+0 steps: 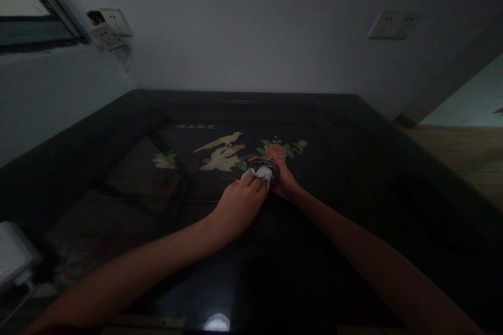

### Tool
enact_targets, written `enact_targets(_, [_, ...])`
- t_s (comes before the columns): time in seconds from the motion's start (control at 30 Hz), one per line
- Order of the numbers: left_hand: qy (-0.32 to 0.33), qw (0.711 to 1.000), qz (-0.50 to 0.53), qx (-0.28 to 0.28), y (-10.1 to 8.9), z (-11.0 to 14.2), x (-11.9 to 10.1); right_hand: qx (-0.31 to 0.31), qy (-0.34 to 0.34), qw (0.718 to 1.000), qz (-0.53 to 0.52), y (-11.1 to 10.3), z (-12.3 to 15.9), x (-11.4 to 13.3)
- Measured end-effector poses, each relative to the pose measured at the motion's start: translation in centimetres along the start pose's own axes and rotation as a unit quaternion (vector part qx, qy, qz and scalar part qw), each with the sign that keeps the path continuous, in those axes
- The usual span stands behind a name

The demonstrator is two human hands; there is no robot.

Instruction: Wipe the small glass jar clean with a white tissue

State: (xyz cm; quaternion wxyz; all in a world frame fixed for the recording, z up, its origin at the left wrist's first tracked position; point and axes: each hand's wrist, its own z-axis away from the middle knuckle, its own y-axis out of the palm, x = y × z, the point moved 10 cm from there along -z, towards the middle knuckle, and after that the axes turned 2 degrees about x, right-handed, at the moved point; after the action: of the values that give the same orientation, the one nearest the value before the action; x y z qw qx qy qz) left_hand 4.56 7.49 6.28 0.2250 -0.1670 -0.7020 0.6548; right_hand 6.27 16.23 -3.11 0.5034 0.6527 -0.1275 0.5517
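Observation:
My left hand (240, 203) grips a white tissue or thin cloth (264, 172) between bent fingers. The cloth is pressed into or against a small dark, shiny round object (257, 163), which looks like a glass bowl or cup, though dim light hides its exact kind. Wrapped around the right side of that object is my right hand (286, 182), with its thumb side uppermost. Both hands meet above the middle of a glossy black tabletop (330, 251). Just beyond them, the top bears a picture of a bird (223, 141), flowers and leaves.
A white device with a cable (15, 256) sits at the left edge. Wall sockets (389, 24) are on the right of the back wall, and more sockets (116, 22) hang at the left corner. Wooden floor (463, 154) shows beyond the table's right edge.

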Motion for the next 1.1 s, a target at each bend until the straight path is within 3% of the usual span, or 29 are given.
enact_targets(0.13, [-0.006,0.992,0.121,0.045,0.5,-0.2,0.3,-0.016,-0.023,1.000,-0.013,-0.1,0.2,0.6])
enact_targets(0.23, [-0.038,0.965,0.249,0.073,1.3,-0.5,1.2,-0.022,-0.028,0.999,-0.029,0.1,0.4,1.1])
enact_targets(0.37, [-0.047,0.868,0.492,0.046,1.8,-1.2,1.7,-0.027,-0.010,0.999,-0.040,0.3,0.6,1.3])
enact_targets(0.43, [-0.045,0.832,0.551,0.032,1.8,-1.4,1.7,-0.027,-0.011,0.999,-0.036,0.3,0.6,1.4])
enact_targets(0.5, [-0.047,0.852,0.520,0.039,1.8,-1.3,1.6,-0.029,-0.014,0.999,-0.028,0.4,0.6,1.5])
enact_targets(0.67, [-0.036,0.953,0.281,0.110,1.9,-0.3,0.9,-0.019,-0.010,0.999,-0.024,0.6,0.6,1.2])
enact_targets(0.77, [0.004,0.985,0.146,0.095,1.1,0.2,-0.1,-0.012,-0.008,0.999,-0.028,0.6,0.7,1.0])
enact_targets(0.93, [0.001,0.999,-0.027,0.031,0.1,0.7,0.0,-0.031,-0.011,0.999,-0.028,0.3,0.5,1.0])
enact_targets(1.1, [0.006,0.996,-0.086,-0.001,0.3,0.8,0.5,-0.037,-0.028,0.998,-0.052,0.4,0.2,1.1])
